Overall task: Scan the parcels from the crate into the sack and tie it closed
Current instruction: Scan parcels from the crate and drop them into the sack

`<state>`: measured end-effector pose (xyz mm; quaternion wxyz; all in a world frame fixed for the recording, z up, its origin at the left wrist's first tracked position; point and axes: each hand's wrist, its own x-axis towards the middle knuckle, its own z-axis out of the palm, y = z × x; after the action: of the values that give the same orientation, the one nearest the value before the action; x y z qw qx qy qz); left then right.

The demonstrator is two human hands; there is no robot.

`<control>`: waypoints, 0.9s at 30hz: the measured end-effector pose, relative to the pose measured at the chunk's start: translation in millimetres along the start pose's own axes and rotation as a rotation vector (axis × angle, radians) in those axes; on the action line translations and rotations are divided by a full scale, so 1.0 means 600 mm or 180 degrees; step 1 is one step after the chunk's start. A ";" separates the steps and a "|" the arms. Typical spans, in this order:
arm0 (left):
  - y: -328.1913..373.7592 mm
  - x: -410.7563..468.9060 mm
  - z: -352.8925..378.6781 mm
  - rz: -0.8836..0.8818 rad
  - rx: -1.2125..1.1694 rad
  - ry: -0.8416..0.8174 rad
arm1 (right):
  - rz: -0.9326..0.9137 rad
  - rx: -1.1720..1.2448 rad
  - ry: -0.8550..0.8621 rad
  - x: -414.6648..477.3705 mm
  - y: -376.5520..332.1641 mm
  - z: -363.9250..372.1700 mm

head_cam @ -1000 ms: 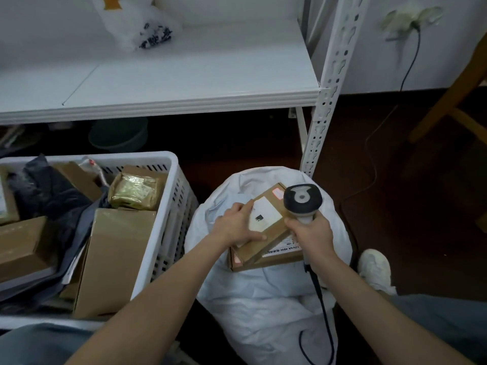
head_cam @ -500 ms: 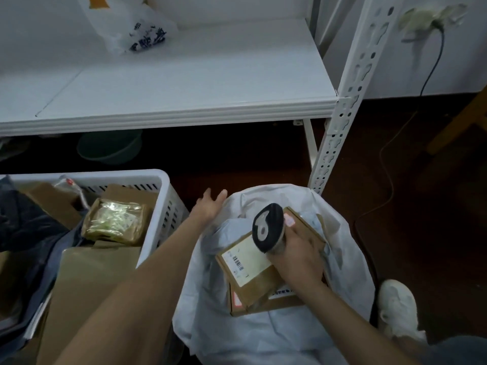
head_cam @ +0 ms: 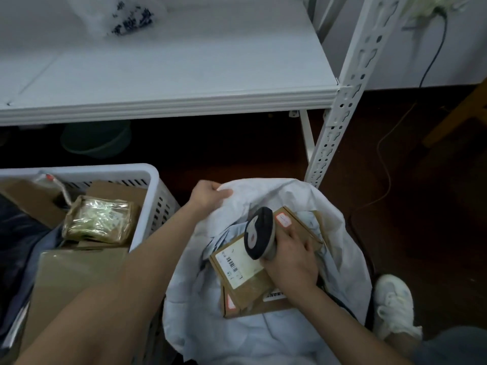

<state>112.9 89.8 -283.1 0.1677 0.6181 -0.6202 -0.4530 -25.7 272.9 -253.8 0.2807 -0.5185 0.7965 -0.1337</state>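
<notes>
Midway: the left hand grips the sack rim, the right hand, clutching the scanner, presses a box inside; several parcels wait in the crate.

Quick count: two hands, a left hand and a right hand, one scanner, one sack, one crate. Two cardboard boxes sit at the sack's mouth, a top box and a lower box. In the crate I count one plastic-wrapped packet, one dark poly bag and at least three brown boxes, the big front box being the clearest. Plus one shoe and one plastic bag on the one shelf.
</notes>
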 end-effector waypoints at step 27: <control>-0.161 -0.247 -0.015 -0.2295 -0.0838 0.0065 | 0.0217 0.1208 -0.0101 -0.086 -0.022 -0.016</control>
<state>206.0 239.5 -300.6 0.0817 0.7742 -0.2978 -0.5525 -5.6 313.1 -223.5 0.3903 -0.4311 0.7696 -0.2637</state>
